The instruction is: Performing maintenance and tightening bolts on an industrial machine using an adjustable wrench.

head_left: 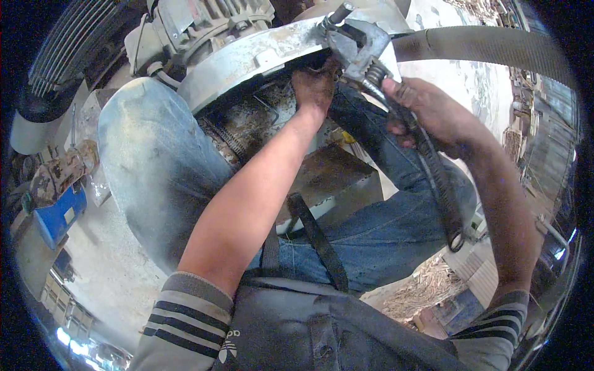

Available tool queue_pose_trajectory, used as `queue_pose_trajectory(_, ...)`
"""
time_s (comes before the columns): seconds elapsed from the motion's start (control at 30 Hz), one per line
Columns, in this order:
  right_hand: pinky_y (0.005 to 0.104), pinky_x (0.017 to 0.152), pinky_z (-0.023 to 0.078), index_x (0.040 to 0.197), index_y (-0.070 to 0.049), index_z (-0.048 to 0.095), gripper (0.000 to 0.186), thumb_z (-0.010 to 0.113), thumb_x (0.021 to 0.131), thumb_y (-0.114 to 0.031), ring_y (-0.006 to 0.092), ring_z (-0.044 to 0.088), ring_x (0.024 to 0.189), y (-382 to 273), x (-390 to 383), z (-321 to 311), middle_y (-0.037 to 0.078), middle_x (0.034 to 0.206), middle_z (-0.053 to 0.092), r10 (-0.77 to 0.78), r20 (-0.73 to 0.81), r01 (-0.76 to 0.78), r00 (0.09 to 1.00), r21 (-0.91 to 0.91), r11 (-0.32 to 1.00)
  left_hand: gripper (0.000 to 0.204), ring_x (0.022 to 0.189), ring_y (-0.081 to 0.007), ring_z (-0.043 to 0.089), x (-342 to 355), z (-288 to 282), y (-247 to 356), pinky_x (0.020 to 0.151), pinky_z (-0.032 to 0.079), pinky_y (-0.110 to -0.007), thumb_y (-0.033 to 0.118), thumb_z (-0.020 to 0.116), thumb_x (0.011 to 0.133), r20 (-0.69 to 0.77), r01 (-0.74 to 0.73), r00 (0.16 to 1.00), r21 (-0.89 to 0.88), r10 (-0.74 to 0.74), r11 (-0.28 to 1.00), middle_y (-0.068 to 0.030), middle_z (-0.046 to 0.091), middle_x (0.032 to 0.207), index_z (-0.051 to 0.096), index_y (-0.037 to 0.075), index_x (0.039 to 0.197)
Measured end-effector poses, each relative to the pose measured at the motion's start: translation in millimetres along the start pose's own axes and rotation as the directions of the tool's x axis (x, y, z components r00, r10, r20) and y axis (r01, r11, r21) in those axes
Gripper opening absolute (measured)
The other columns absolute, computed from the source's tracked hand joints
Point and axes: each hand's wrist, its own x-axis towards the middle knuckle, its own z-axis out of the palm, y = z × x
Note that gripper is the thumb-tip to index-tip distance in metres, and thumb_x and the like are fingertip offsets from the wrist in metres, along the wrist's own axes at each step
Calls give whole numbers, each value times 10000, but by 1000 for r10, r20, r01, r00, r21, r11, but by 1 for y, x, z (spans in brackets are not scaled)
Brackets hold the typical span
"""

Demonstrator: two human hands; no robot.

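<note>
My right hand (427, 114) grips a large adjustable wrench (433, 182), its jaw end up by a bolt fitting (339, 15) on the pale metal housing (241, 59), its long handle hanging downward. My left hand (312, 89) reaches beneath the housing's rim, close behind the wrench head, with fingers curled; whatever they hold is hidden in shadow. Under the housing are a dark, rusty, stained interior (260, 111) with a bent rod and a coil spring (229, 142). A boxy metal piece (334, 179) lies between my jeans-clad legs (151, 161).
A finned electric motor (207, 21) sits atop the housing. A ribbed hose (489, 46) runs off to the right. At left are a blue plastic container (57, 216) and rusty pipe parts (59, 173). Straw-like debris (414, 290) lies at lower right.
</note>
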Motion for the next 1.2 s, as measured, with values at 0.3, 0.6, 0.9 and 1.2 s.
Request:
queue_pose_trajectory(0.3,208,426,316,910,-43,506,405,491,872,-446,78,358,485,-17,5,51,-9,583,412,25,-66,1,998,374,927,322,872,-272,596,7,-8,-9,776,439,-350,192,633,728,-23,-137,989,193,144,972,-133,637,948,599,-6,980)
queue_pose_trajectory(0.6,221,446,344,880,-64,483,321,469,899,-384,81,382,510,-16,7,87,-6,621,444,42,-101,27,994,601,799,166,656,-181,556,24,-10,-71,462,457,-284,235,558,811,99,-145,979,-263,176,954,-49,518,713,533,92,893)
queue_pose_trajectory(0.9,207,468,359,964,-52,500,310,380,941,-337,86,398,574,-38,12,125,5,755,456,72,-121,77,990,892,445,128,455,-91,392,52,-46,-132,434,347,-236,259,479,841,705,787,538,-225,-462,574,34,440,569,523,155,780)
queue_pose_trajectory(1.2,219,452,370,985,-53,463,298,375,941,-335,107,421,605,-48,22,143,32,794,457,53,-320,282,946,893,352,100,495,-96,429,15,-130,-93,462,374,-257,232,507,827,677,779,498,-75,-542,623,28,468,601,539,143,796)
